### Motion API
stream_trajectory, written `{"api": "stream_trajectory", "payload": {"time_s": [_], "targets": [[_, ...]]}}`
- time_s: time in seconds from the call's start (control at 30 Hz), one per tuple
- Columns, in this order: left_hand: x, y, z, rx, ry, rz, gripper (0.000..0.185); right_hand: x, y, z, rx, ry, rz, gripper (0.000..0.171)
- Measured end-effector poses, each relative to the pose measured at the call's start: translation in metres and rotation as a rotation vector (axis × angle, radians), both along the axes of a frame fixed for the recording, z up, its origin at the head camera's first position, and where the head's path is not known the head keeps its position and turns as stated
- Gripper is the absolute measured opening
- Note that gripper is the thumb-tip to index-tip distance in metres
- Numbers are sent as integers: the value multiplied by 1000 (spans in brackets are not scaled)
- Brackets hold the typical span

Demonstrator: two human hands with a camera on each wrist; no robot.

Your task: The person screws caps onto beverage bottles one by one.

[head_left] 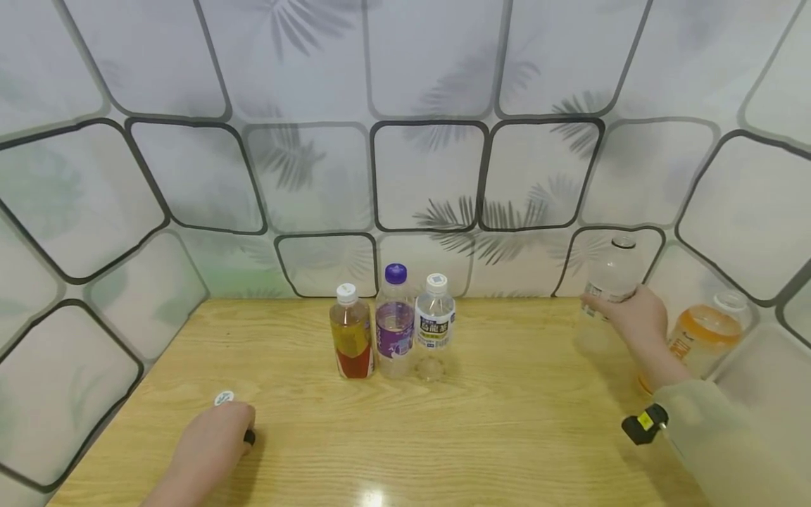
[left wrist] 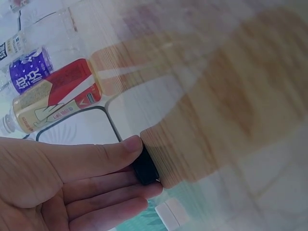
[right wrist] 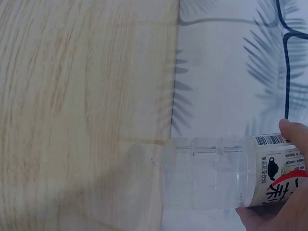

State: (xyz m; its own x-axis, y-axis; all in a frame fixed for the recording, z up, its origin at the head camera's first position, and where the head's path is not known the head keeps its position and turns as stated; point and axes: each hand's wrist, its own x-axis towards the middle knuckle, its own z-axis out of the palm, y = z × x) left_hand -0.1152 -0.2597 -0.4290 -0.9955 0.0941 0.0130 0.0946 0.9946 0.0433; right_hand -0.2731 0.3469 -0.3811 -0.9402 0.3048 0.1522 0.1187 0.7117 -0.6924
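My left hand (head_left: 212,440) is low over the left part of the table, pinching a small black bottle cap (left wrist: 146,166) between thumb and fingers. Just beyond that hand lies a white cap (head_left: 224,398). At the back right, my right hand (head_left: 636,324) grips a clear plastic bottle (head_left: 614,271) around its label. This bottle is upright, its neck uncapped, with a teapot drawing on the pale label (right wrist: 276,173). Whether its base touches the table cannot be told for sure. A bottle with an orange label (head_left: 709,327) stands behind my right forearm, partly hidden.
Mid-table at the back stand three capped bottles in a row: one with a yellow and red label (head_left: 352,341), a purple-labelled one (head_left: 394,331) and a clear one (head_left: 434,327). Patterned panels (head_left: 424,176) enclose the wooden table (head_left: 507,422) at the back and sides.
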Motion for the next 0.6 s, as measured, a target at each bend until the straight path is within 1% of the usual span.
{"api": "stream_trajectory", "payload": {"time_s": [0.07, 0.27, 0.37, 0.47, 0.6], "targets": [[-1, 0, -1, 2, -5, 2, 33, 2, -4, 3, 21, 6, 11, 89], [-3, 0, -1, 12, -41, 22, 30, 6, -19, 14, 28, 9, 50, 93], [-4, 0, -2, 10, -54, 27, 29, 7, -26, 19, 27, -2, 57, 92], [-4, 0, -1, 11, -63, 30, 28, 8, -32, 23, 30, -15, 55, 86], [-3, 1, 0, 13, -70, 32, 27, 11, -41, 27, 33, 0, 78, 85]]}}
